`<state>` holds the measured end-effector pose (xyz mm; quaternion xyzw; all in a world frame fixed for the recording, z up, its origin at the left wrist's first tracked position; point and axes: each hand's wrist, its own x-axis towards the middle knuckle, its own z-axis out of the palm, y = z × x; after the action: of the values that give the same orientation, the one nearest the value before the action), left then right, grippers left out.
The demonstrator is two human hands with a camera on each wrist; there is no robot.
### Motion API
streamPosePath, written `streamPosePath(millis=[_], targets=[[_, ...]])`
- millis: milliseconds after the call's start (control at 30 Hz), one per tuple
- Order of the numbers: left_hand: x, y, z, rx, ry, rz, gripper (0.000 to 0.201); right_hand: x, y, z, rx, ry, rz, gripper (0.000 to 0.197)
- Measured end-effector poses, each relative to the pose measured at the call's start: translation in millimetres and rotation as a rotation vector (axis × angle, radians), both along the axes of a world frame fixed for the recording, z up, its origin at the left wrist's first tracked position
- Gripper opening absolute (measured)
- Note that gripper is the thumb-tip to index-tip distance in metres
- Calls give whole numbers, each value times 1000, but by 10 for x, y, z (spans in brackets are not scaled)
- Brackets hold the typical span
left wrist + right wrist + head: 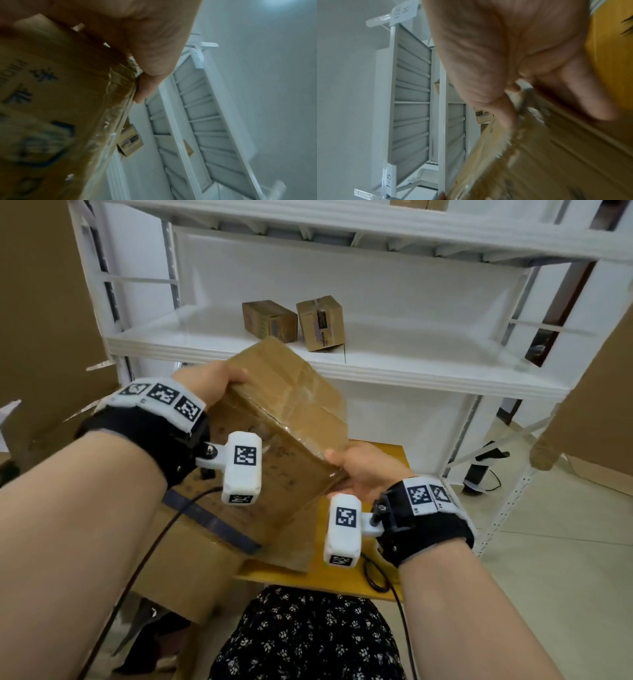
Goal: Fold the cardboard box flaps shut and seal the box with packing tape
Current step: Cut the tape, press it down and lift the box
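A brown cardboard box (284, 409) with clear tape along its seams is held tilted in the air above a small yellow table (390, 453). My left hand (212, 381) grips its upper left corner, thumb over the top edge. My right hand (359, 470) grips the lower right corner from below. In the left wrist view the box (51, 108) shows blurred print and a wrinkled taped edge, with my fingers (145, 75) curled over it. The right wrist view shows my fingers (573, 94) wrapped on the taped corner of the box (556, 155). One loose flap (281, 529) hangs open at the bottom toward me.
A white metal shelving unit (342, 361) stands right behind, with two small cardboard boxes (270, 320) (320, 323) on its middle shelf. Large flat cardboard sheets (44, 313) lean at left and right. Another carton (185, 563) sits low left. Cables run along both forearms.
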<state>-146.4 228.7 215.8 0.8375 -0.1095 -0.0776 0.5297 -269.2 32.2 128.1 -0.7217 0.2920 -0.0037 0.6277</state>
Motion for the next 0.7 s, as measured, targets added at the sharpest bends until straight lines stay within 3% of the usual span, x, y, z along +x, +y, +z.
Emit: streamPosePath(millis=[67,133,233,367,433,533,600,700], targets=[[-116,-65,156,89,-125,1,60,-64,65,-81,-22,38,89,37],[-214,-134,222,228,-209,33,60,-167,153,-178,93,21,114,14],[-363,-201,140,391,-325,-22,49,-296,289,-343,191,59,141,9],[-493,-252,-135,488,-359,-97,29,-194,270,-566,-89,255,302,59],[-527,-302,-335,534,-320,-153,21,-173,315,-470,-99,225,253,49],[-560,-349,-621,556,-236,-213,15,-127,298,-244,-15,49,25,32],[-534,-335,-702,553,-239,-201,18,-107,261,-91,-48,-26,-56,44],[-477,-258,-667,522,-278,-84,23,-95,262,87,-278,-66,-62,66]])
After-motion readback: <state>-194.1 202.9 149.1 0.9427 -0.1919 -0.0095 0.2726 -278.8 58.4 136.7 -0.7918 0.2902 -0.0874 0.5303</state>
